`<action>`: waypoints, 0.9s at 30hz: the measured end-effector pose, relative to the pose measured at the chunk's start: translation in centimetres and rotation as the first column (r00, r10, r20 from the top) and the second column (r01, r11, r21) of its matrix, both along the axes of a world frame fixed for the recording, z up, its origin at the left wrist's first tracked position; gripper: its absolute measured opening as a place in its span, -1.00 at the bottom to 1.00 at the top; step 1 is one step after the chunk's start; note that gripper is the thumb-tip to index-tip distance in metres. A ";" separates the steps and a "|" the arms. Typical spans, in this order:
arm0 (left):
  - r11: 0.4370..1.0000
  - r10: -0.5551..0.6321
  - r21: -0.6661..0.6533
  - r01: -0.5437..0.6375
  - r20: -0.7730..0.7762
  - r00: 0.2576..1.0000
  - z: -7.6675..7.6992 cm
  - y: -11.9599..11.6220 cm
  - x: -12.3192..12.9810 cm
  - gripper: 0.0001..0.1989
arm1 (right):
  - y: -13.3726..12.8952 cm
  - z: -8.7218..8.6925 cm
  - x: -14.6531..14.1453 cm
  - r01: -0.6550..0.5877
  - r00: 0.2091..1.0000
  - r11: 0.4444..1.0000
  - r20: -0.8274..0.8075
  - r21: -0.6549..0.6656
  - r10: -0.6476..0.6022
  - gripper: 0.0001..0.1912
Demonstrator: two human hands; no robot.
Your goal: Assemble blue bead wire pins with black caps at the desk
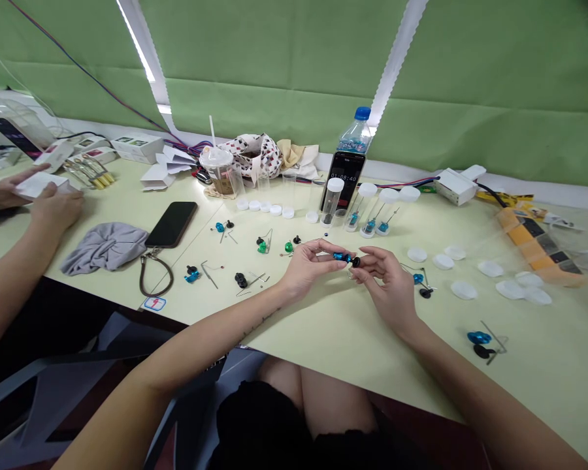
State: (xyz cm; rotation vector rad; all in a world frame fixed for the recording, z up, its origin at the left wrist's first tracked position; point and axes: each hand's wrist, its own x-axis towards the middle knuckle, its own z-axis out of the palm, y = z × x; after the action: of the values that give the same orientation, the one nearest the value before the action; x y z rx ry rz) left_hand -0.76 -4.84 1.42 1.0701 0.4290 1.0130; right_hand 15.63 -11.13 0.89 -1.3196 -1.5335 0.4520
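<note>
My left hand pinches a small blue metal part above the table. From the right, my right hand closes its fingertips on a black round-headed piece at the blue part's end. Whether the two pieces are joined I cannot tell. Close to my right hand lie another blue part, a black knob-like piece and thin metal hex keys. Left of my hands are a green part, a black part and a blue part, with bent keys beside them.
Clear tubes with white caps stand behind my hands, several holding blue parts. A phone showing a timer leans on a bottle. White discs lie at right. At left are another phone, grey cloth and another person's hands.
</note>
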 end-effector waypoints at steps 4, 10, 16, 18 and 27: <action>1.000 0.006 -0.014 -0.006 -0.007 1.000 0.1 0.0 0.0 -0.71 | 0.0 0.0 0.0 0.000 1.000 1.000 -0.002 -0.002 0.000 -0.69; 1.000 0.011 0.021 -0.010 -0.019 1.000 -0.1 0.1 0.0 -0.74 | -0.1 -0.1 0.0 0.019 1.000 1.000 0.013 0.022 -0.019 -0.78; 0.999 0.003 0.041 0.000 -0.053 0.999 0.0 0.3 0.0 -0.72 | -0.1 -0.1 0.1 0.004 1.000 1.000 0.030 0.030 -0.005 -0.82; 0.999 0.004 0.046 -0.001 -0.055 0.998 0.0 0.2 -0.1 -0.71 | -0.1 -0.1 0.1 -0.005 1.000 1.000 0.027 0.026 0.004 -0.83; 0.998 0.001 0.062 0.002 -0.052 0.999 0.0 0.2 -0.1 -0.73 | -0.1 0.1 0.1 -0.026 0.999 1.000 0.028 0.001 0.026 -0.85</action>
State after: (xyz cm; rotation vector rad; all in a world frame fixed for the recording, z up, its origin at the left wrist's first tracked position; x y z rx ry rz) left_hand -0.83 -4.67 1.46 1.1541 0.4413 1.0052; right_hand 15.73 -11.26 0.94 -1.3109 -1.5756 0.4510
